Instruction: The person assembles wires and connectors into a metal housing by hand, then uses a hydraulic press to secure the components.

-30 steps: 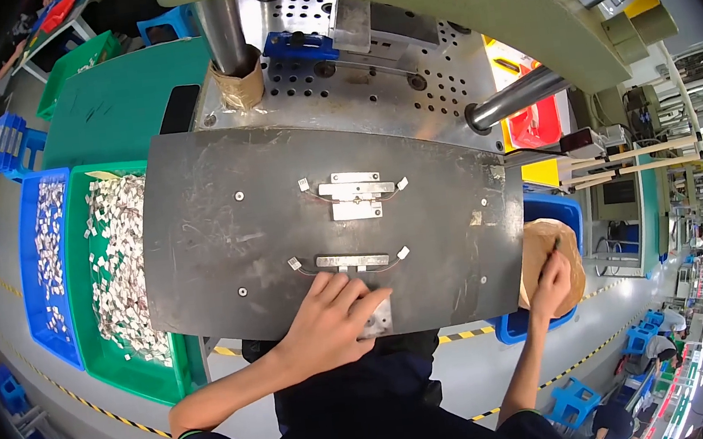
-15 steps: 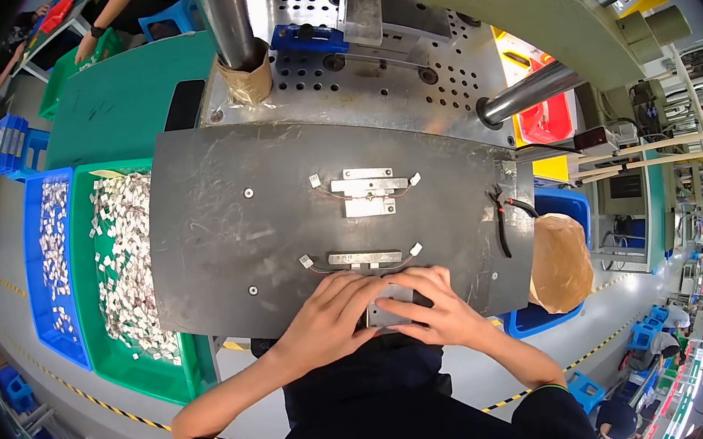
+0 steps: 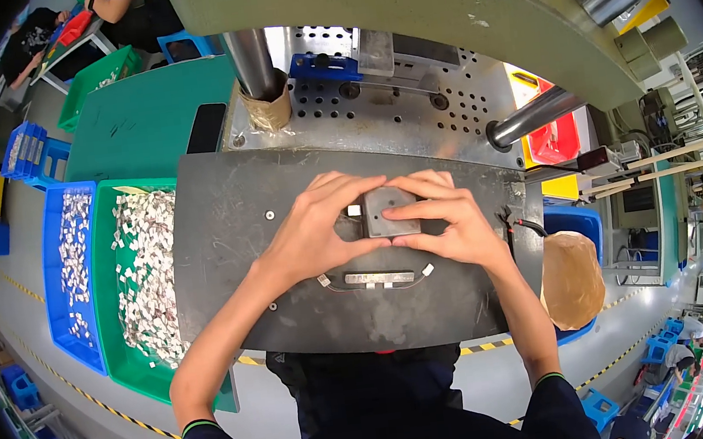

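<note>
My left hand and my right hand grip a grey metal block from its two sides, fingers at the far end and thumbs at the near end. They are over the middle of the dark plate. The block covers the spot where a slotted metal fixture with a wired bar lay; a white connector peeks out beside my left hand. Whether the block touches the fixture is hidden. Nearer to me lies a second metal bar in a small holder, thin wires running to a white connector at each end.
Left of the plate stand a green bin and a blue bin, both with many small white connectors. Pliers lie at the right edge near brown paper. Behind rises a press with steel columns. Other people sit at far left.
Both hands have moved away from me, from the plate's near edge to its middle, carrying the block. It now covers the far fixture. The whole view has shifted slightly.
</note>
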Motion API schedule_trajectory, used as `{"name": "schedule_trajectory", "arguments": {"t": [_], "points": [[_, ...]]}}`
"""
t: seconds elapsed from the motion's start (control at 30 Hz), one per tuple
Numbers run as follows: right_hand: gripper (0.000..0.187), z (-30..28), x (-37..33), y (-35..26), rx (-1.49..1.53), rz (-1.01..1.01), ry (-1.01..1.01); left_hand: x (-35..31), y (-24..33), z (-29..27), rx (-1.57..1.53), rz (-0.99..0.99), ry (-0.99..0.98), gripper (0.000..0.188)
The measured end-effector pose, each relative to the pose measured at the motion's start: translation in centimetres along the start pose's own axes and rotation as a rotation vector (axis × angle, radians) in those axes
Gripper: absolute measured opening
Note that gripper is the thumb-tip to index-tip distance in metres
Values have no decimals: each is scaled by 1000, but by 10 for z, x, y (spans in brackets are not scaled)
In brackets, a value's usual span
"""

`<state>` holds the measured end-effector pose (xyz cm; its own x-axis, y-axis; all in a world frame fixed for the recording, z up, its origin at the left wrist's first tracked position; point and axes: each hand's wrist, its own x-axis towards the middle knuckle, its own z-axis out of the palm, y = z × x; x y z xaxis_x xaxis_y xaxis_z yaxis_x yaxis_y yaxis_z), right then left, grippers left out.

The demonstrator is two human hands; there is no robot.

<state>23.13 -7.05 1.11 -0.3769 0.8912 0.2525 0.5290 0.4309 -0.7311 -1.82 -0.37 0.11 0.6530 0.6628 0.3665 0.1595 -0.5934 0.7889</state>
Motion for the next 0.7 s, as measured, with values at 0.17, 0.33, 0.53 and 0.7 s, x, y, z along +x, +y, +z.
{"name": "schedule_trajectory", "arguments": {"t": [0.17,0.33,0.53,0.7], "points": [[53,17,-6,13,-62,-49,72,-5,-14,4,37,-43,-72,77],[83,20,-8,10,-167,52,107,-11,-12,8,188,-10,-30,82],[67,28,-26,22,79,64,173,-15,-22,19,28,22,-11,66],[62,-11,4,21,148,14,283,43,2,-10,90,177,18,61]]}}
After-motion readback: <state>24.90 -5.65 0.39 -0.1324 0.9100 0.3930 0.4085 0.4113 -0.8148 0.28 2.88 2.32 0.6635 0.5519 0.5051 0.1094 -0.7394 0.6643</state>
